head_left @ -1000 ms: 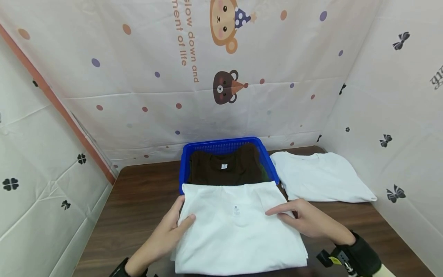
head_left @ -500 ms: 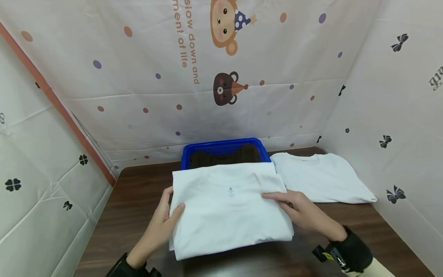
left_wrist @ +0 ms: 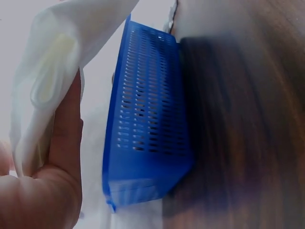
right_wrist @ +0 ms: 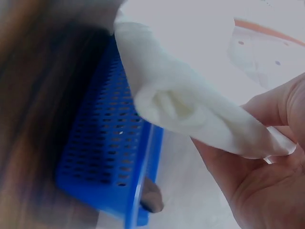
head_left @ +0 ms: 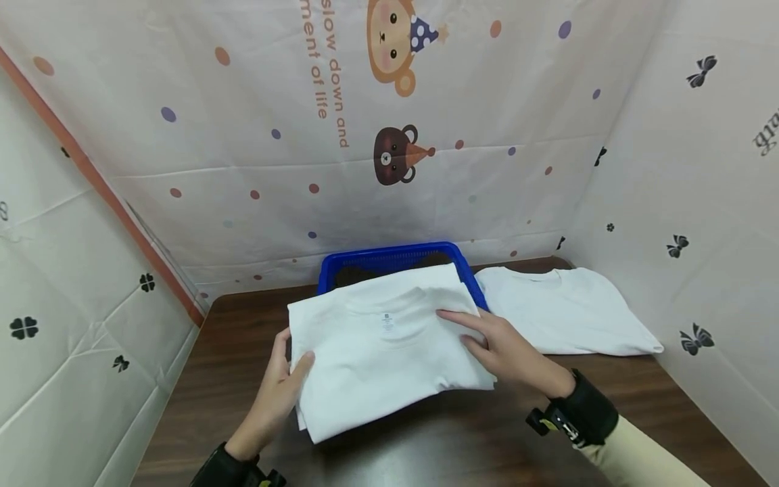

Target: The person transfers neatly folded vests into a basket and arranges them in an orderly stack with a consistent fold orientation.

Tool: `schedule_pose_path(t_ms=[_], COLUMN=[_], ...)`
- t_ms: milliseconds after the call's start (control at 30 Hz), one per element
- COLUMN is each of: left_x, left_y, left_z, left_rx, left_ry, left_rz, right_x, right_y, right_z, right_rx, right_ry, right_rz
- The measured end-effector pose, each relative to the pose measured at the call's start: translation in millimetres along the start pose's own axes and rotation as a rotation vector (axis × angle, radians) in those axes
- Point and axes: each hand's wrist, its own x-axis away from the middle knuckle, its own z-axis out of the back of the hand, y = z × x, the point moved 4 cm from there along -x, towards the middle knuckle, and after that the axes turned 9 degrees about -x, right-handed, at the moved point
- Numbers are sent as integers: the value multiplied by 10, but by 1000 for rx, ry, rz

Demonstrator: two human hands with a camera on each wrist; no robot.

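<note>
A folded white shirt [head_left: 389, 358] is held up above the table, tilted, its far edge overlapping the front of a blue basket [head_left: 389, 256]. My left hand [head_left: 276, 392] grips its left edge, thumb on top and fingers beneath, as the left wrist view also shows. At the right edge my right hand [head_left: 508, 348] pinches the layers; its index finger lies on top of the cloth. Dark brown cloth [head_left: 353, 276] shows inside the basket, mostly hidden by the white shirt. Perforated basket sides [left_wrist: 147, 105] appear beyond the cloth in both wrist views.
Another folded white shirt [head_left: 560, 314] lies on the wooden table [head_left: 231, 352], right of the basket. Printed fabric walls [head_left: 274, 203] stand behind the table and on both sides.
Both hands have raised the white shirt and moved it away from me and to the left. It now tilts and covers more of the basket and the brown cloth.
</note>
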Motion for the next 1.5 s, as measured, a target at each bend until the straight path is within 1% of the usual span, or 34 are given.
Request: schedule_pose_path(t_ms=[100, 200, 300, 400, 500, 600, 667, 800, 867, 967, 1067, 1133, 1233, 1400, 1500], left_x=[-16, -30, -52, -70, -91, -118, -137, -173, -191, -217, -242, -258, -276, -315, -346], left_y=[-40, -59, -68, -81, -76, -53, -48, -83, -104, -125, -130, -118, -100, -71, -41], left_z=[30, 39, 46, 76, 114, 132, 143, 173, 188, 208, 227, 236, 254, 272, 272], left_rx=[42, 68, 66, 68, 58, 29, -1, -34, -43, -62, -69, -62, -48, -39, -39], left_ry=[-3, -17, -30, -12, 30, 64, 86, 118, 129, 147, 163, 172, 182, 179, 167], left_rz=[22, 21, 12, 8, -33, -93, -121, -130, -138, -150, -167, -178, -191, -177, -159], right_x=[-141, -269, -381, -484, -563, -618, -653, -724, -756, -795, -834, -860, -906, -963, -994], right_y=[-43, -78, -86, -75, -54, -28, -11, 21, 37, 68, 107, 126, 165, 190, 194], right_z=[6, 14, 8, -15, -45, -57, -57, -40, -35, -40, -55, -60, -61, -45, -32], right_rx=[12, 16, 22, 28, 21, 16, 21, 36, 52, 55, 27, 6, 0, 18, 12], right_ry=[-31, -62, -82, -86, -78, -52, -33, -7, -9, -33, -64, -70, -46, 13, 27], right_rz=[-10, -30, -33, -29, -20, -4, 1, -35, -63, -113, -162, -180, -175, -137, -137])
